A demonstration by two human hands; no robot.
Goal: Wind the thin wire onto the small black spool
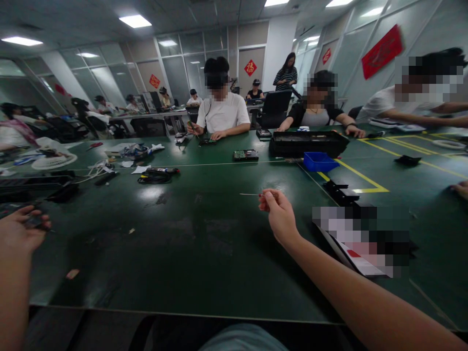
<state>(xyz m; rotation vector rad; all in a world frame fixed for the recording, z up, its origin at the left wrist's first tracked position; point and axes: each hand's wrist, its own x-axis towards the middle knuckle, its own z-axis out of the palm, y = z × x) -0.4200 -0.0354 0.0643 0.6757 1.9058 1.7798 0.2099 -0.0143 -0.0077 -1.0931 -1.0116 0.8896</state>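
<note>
Above the green table [146, 273], my right hand [281, 214] is closed round the small red handle of a screwdriver [249, 194]. Its thin metal shaft points left. At the left edge my left hand [20, 231] is raised, fingers curled on a dark object [34, 220] that is blurred and partly covered; its kind cannot be made out. The two hands are far apart. Beyond the right hand lies a hard drive [245, 155] with its green board facing up.
A blue bin [321, 162] stands before a black tray [309, 144]. Black brackets [341, 191] and a white box [351, 248] lie at right. Coiled black cable [155, 175] is left of centre. People sit across the table, one with a screwdriver [190, 126].
</note>
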